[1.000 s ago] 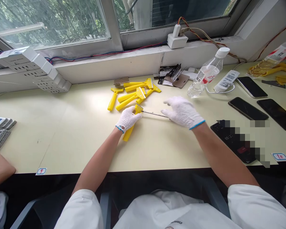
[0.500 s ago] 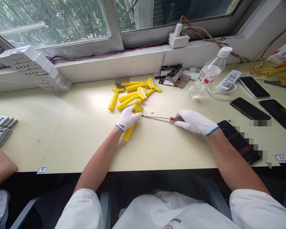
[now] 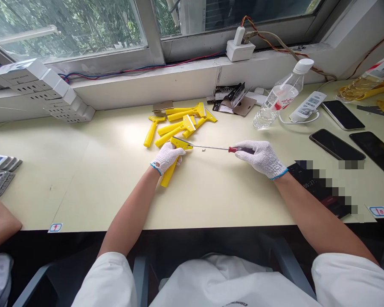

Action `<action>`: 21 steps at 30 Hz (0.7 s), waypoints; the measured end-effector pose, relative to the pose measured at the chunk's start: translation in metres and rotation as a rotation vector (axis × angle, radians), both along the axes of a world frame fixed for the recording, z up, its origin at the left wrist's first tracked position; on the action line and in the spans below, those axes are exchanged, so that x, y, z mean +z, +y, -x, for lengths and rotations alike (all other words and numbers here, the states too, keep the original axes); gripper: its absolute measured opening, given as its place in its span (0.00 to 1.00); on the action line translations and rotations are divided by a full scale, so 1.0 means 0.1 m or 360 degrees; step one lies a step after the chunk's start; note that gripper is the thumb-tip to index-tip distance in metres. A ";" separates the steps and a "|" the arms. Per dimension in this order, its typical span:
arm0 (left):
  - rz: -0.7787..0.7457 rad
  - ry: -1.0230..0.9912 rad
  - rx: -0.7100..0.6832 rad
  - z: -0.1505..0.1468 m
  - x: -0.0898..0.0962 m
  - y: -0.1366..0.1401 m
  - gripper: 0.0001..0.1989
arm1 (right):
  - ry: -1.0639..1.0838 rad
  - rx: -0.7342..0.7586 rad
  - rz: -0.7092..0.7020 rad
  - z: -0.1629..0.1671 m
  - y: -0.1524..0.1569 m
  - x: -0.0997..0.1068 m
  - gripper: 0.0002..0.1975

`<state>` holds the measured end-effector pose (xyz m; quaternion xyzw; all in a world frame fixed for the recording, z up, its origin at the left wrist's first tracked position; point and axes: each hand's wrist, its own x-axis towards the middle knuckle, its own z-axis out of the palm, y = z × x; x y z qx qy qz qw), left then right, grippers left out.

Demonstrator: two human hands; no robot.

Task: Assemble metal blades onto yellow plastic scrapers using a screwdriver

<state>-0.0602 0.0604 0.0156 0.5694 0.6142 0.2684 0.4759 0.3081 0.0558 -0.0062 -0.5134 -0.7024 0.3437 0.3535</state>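
My left hand (image 3: 169, 157), in a white knit glove, is closed around a yellow scraper (image 3: 168, 176) near its head. The scraper's handle points down toward me and its broad head sticks out above the glove. My right hand (image 3: 259, 157), gloved too, grips a screwdriver (image 3: 213, 148) with a red and dark handle. Its long shaft points left, and the tip meets the right end of the scraper head. Tiny metal pieces, perhaps screws (image 3: 204, 149), lie on the table just under the shaft. Several more yellow scrapers (image 3: 176, 128) lie in a loose pile beyond my left hand.
Opened black packaging (image 3: 235, 100) lies by the wall. A water bottle (image 3: 280, 96), a power strip (image 3: 308, 106) and several phones (image 3: 337, 144) are on the right. White boxes (image 3: 48, 91) are stacked at the back left. Another person's arm (image 3: 1, 215) rests at the left edge.
My left hand has turned the scraper so more of its head and metal edge shows. The screwdriver has risen slightly to stay at the head, and my right hand has shifted its grip.
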 end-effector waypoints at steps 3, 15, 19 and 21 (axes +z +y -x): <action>-0.0017 0.0070 -0.0038 -0.01 0.02 -0.01 0.19 | -0.0068 0.0013 -0.0008 -0.01 0.00 -0.01 0.18; -0.0017 0.0055 -0.0011 -0.05 0.09 -0.04 0.18 | -0.0100 0.0078 -0.0054 0.00 -0.03 -0.02 0.18; -0.0042 0.0095 0.0007 -0.04 0.01 -0.03 0.17 | -0.0117 0.0060 -0.0191 -0.02 -0.01 -0.04 0.21; -0.0060 0.0115 0.0031 -0.04 -0.04 -0.02 0.16 | -0.0133 0.0024 -0.0229 -0.02 -0.01 -0.04 0.22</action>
